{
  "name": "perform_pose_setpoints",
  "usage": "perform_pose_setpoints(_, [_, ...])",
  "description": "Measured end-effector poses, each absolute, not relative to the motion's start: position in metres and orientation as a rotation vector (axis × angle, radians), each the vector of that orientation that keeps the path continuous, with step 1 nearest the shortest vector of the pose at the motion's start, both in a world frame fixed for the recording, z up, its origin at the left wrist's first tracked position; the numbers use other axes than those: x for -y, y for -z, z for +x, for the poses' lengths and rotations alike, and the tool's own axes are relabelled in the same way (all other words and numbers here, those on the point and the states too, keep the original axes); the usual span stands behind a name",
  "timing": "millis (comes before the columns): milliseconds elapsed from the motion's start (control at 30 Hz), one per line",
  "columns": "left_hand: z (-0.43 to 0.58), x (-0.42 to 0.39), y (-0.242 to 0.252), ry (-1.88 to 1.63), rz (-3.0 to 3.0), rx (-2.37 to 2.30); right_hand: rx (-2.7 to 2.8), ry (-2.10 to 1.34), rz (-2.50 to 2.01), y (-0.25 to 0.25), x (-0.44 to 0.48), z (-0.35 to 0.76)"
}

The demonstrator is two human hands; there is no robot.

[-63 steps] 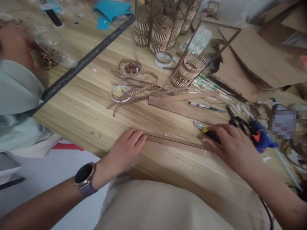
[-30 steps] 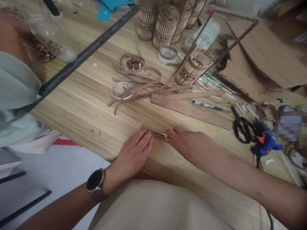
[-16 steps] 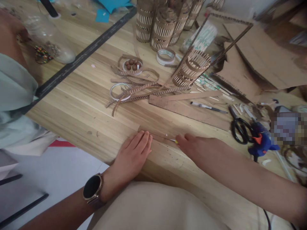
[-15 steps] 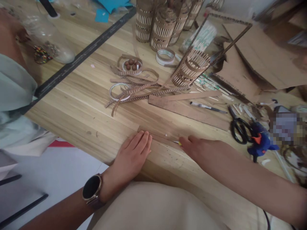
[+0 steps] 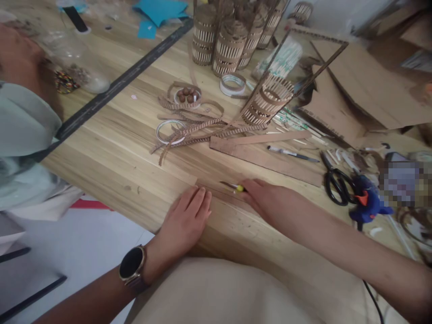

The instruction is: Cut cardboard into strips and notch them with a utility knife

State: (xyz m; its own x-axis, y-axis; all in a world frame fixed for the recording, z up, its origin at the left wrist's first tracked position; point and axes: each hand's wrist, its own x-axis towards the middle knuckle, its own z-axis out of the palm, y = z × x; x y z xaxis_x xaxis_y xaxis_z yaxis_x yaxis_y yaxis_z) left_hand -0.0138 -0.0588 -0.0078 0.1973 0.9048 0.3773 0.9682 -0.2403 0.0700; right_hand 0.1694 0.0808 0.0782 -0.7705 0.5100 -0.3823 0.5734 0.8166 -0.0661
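My left hand point(image 5: 187, 216) lies flat near the table's front edge, fingers stretched out and pressing on a thin brown cardboard strip point(image 5: 219, 192). A dark watch sits on that wrist. To its right, my right hand point(image 5: 265, 195) is closed around a craft knife point(image 5: 240, 188) with a yellow part showing. The knife's thin blade points left above the strip, and most of its handle is hidden in my palm. Whether the blade touches the cardboard I cannot tell. Beyond both hands lies a wider cardboard piece point(image 5: 263, 161).
Curled corrugated strips point(image 5: 192, 130) and tape rolls point(image 5: 232, 84) lie ahead. Cylinders of sticks and cardboard point(image 5: 229, 47) stand at the back. Scissors point(image 5: 339, 184) and a blue glue gun point(image 5: 367, 202) are at right, a pen point(image 5: 292, 154) nearer. Another person's sleeve point(image 5: 27, 119) shows at left.
My right hand has moved a little left and away from me, and more of the knife's blade shows. My left hand stays on the strip. The view has shifted slightly.
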Motion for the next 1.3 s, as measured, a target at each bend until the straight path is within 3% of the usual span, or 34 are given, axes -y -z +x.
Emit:
perform_pose_setpoints(200, [-0.013, 0.060, 0.012, 0.546, -2.259, 1.876, -2.588, 0.106, 0.665, -0.074, -0.068, 0.116])
perform_pose_setpoints(1300, [-0.009, 0.058, 0.013, 0.511, -2.214, 1.854, -2.498, -0.055, 0.634, -0.085, -0.055, 0.103])
